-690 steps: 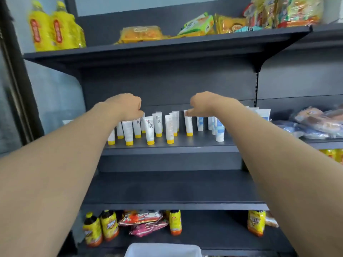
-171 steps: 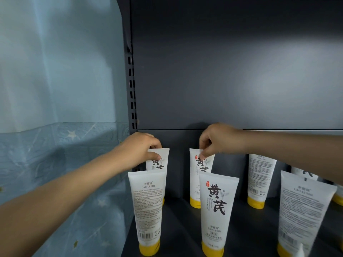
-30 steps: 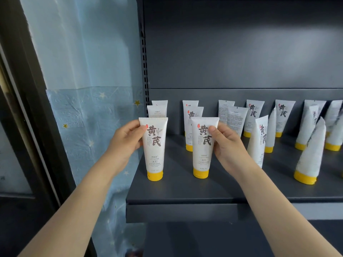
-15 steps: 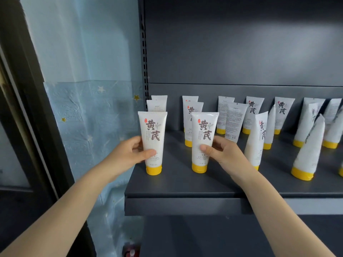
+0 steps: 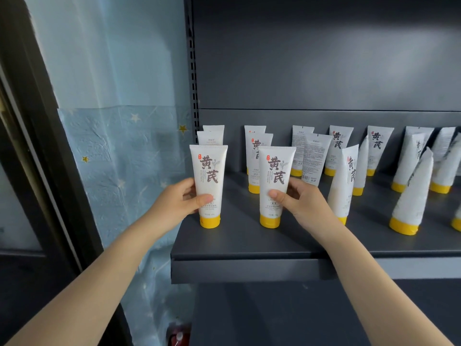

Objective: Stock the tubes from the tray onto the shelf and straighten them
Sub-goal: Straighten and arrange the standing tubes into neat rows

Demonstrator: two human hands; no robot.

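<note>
White tubes with yellow caps stand cap-down on the dark grey shelf (image 5: 239, 243). My left hand (image 5: 179, 202) grips the lower part of the front-left tube (image 5: 209, 171), label facing me. My right hand (image 5: 299, 202) grips the lower part of the front tube beside it (image 5: 275, 171), also label forward. Both tubes stand upright on the shelf. Behind them stand more tubes in rows (image 5: 254, 151). To the right, several tubes (image 5: 411, 193) are turned sideways or show their backs. The tray is out of view.
The shelf's back panel (image 5: 324, 58) rises behind the tubes. A slotted upright (image 5: 193, 71) and a pale blue starred wall covering (image 5: 119, 146) lie to the left. A dark lower shelf (image 5: 274, 315) sits beneath, with a red object (image 5: 178, 337) at its bottom left.
Over the last second both hands slid from the upper parts of the two front tubes down to their lower parts. The tubes stay standing in place.
</note>
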